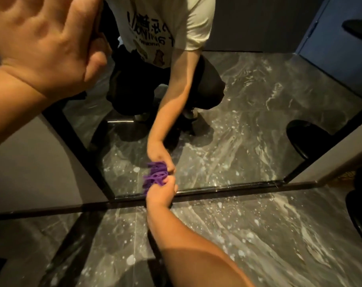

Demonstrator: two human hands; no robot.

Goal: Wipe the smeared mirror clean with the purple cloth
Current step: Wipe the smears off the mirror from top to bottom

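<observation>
Purple bunched cloth (155,176) is clenched in your right hand (162,192), pressed low on the black-framed mirror (248,141): wiping underway. Left hand (45,44) is spread open and empty, braced above. Next, sweep across.

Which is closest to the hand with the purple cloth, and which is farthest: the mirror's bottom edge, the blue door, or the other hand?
From the right hand:
1. Mirror's bottom edge, just beside it, low.
2. Left hand, raised at upper left.
3. Blue door, far upper right, seen in the mirror.

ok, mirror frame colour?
Black, glossy; the frame shows best in the head view.
</observation>
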